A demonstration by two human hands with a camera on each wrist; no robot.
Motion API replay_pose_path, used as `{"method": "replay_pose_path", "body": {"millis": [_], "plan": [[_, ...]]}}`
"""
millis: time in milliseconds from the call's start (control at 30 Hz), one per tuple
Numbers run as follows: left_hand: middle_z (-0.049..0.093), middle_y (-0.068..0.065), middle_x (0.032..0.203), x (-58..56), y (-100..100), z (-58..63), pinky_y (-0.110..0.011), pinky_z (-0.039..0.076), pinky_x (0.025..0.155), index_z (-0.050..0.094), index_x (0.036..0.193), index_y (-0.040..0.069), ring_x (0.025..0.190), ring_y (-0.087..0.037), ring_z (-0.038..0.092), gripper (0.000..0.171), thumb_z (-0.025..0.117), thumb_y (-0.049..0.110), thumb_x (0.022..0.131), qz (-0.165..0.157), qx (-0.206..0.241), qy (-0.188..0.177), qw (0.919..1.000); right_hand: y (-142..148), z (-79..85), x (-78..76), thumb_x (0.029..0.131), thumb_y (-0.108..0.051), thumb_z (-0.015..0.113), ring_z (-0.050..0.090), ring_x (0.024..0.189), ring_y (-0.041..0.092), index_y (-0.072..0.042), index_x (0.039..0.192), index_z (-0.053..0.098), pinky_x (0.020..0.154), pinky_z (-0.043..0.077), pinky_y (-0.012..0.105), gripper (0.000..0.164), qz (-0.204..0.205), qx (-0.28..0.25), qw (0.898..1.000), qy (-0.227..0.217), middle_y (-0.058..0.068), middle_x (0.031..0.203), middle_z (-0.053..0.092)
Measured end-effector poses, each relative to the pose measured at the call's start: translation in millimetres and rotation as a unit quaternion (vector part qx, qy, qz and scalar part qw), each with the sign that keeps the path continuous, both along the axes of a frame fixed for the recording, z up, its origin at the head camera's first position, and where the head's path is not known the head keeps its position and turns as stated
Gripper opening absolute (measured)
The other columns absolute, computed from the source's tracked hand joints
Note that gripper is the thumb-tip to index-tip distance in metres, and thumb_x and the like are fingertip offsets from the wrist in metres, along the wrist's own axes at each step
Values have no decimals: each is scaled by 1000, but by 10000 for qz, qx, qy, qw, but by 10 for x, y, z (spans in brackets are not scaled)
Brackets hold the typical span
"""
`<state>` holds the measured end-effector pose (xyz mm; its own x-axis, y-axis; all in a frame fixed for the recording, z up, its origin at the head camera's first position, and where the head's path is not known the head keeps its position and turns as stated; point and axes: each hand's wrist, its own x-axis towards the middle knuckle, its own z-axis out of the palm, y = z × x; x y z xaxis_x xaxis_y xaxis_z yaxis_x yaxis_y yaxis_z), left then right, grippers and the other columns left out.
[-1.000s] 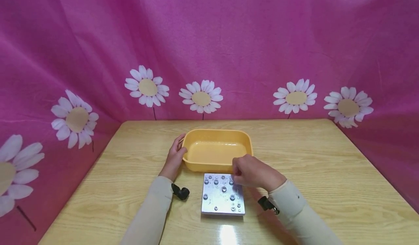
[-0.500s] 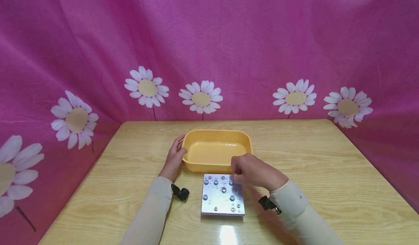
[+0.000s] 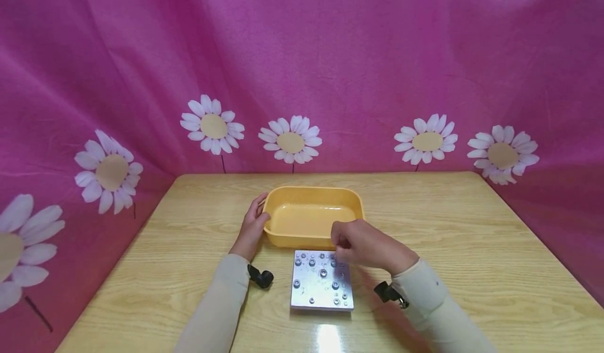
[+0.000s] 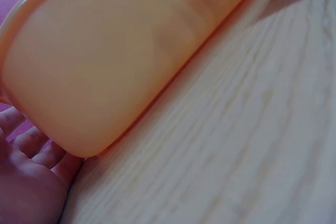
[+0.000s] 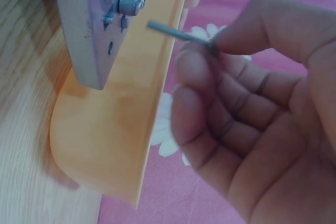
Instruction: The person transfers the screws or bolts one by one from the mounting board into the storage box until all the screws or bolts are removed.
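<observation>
My left hand [image 3: 251,228] holds the left end of a yellow plastic basin [image 3: 302,242], its thumb at the rim and fingers around the outside. In the left wrist view the fingers [image 4: 32,145] curl against the basin's end wall. A thin metal pin [image 5: 178,33] is pinched between the thumb and fingertips of my right hand [image 3: 365,245]; one end sticks out free, the other is hidden in the grip. This hand hovers over the far right corner of a square metal plate [image 3: 316,290], which carries several socket-head screws [image 3: 323,273]. The pin looks apart from the plate.
Plate and basin stand on a wood-grain table [image 3: 448,237], the plate just in front of the basin. A pink cloth [image 3: 358,54] printed with white flowers hangs behind and at the sides. Black camera mounts [image 3: 260,277] are strapped to both wrists.
My right hand has risen slightly and shifted a little left, away from the plate's corner. The left hand, basin and plate stay in place.
</observation>
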<state>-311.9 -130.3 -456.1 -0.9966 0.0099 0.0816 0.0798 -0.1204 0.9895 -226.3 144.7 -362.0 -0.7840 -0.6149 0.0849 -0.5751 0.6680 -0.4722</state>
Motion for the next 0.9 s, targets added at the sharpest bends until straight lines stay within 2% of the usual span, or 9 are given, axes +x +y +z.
{"method": "replay_pose_path", "body": {"millis": [167, 467, 600, 733, 900], "plan": [[43, -11, 146, 12, -10, -14, -41, 37, 107, 36, 147, 15, 132, -25, 42, 62, 43, -2, 88, -34, 0, -92, 10000, 8, 1, -14, 80, -5, 64, 51, 63, 6, -13, 83, 64, 56, 45, 22, 8, 229, -268, 9993, -85, -10, 67, 54], [44, -12, 145, 4, -1, 15, -42, 37, 107, 34, 148, 12, 132, -26, 43, 63, 42, -5, 88, -108, 46, 6, 9999, 29, 19, -41, 83, -3, 65, 51, 65, 10, -11, 85, 64, 59, 45, 24, 8, 18, -246, 9995, -209, -6, 70, 54], [43, -13, 145, 4, 2, 27, -43, 37, 107, 36, 148, 13, 132, -27, 43, 62, 42, -5, 89, -106, 80, -22, 9999, 16, 13, -34, 83, -3, 66, 52, 67, 10, -11, 86, 64, 60, 45, 24, 9, 111, -248, 9994, -235, -6, 71, 54], [44, -13, 145, 7, 6, 25, -42, 37, 107, 36, 148, 13, 131, -27, 43, 62, 42, -4, 89, -118, 93, 6, 9999, -20, -11, -8, 84, -7, 71, 53, 70, 11, -12, 90, 66, 64, 47, 26, 10, 137, -89, 9994, -318, -7, 72, 55], [45, -13, 144, 0, 9, 4, -42, 37, 106, 35, 148, 11, 131, -27, 43, 62, 42, -5, 88, -135, 117, 85, 9998, -85, -41, 34, 82, -16, 76, 53, 75, 12, -14, 96, 66, 69, 48, 28, 17, -16, 275, 9988, -397, -4, 79, 57]]}}
